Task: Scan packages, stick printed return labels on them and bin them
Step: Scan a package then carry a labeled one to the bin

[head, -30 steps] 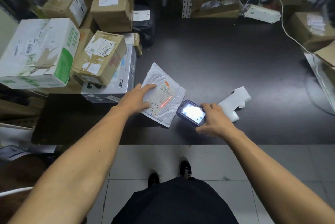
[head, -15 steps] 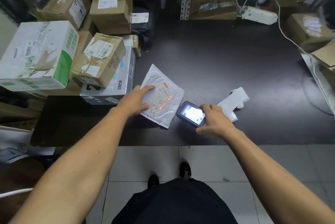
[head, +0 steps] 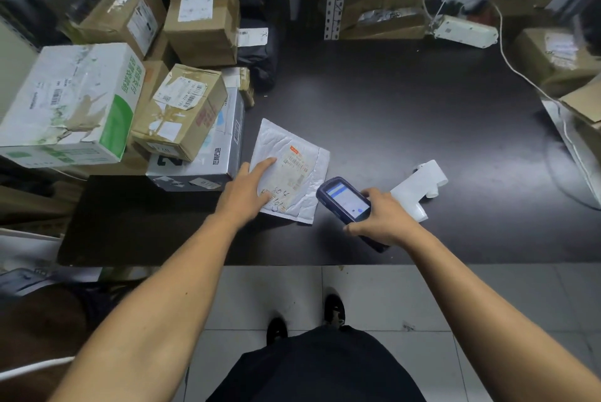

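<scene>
Tabletop (head: 406, 115), dark and matte, fills the middle of the view, with pale floor tiles (head: 374, 297) along its near edge where the person stands. Cardboard boxes (head: 201, 21) are stacked high on the left side, among them a white carton with green print (head: 71, 102) and a taped brown box (head: 182, 112) resting on a silver-grey carton (head: 224, 154). More brown boxes (head: 553, 57) sit at the far right, and a white power strip (head: 465, 31) lies at the back edge with its cable trailing across the table. The package in hand, a white padded mailer (head: 304, 154), lies flat on the table just beside the silver-grey carton, its shipping label (head: 297, 171) facing up with barcodes and handwritten digits showing. The left hand (head: 247, 193) lies open and spread on the mailer's near left part, fingers pressing it down rather than gripping. The right hand (head: 380, 219) is wrapped around a dark handheld scanner (head: 346, 203), whose lit screen tilts up toward the camera and whose front end sits just beside the mailer's right edge. A white label printer (head: 419, 187) lies on the table just behind the right hand, partly hidden by it
</scene>
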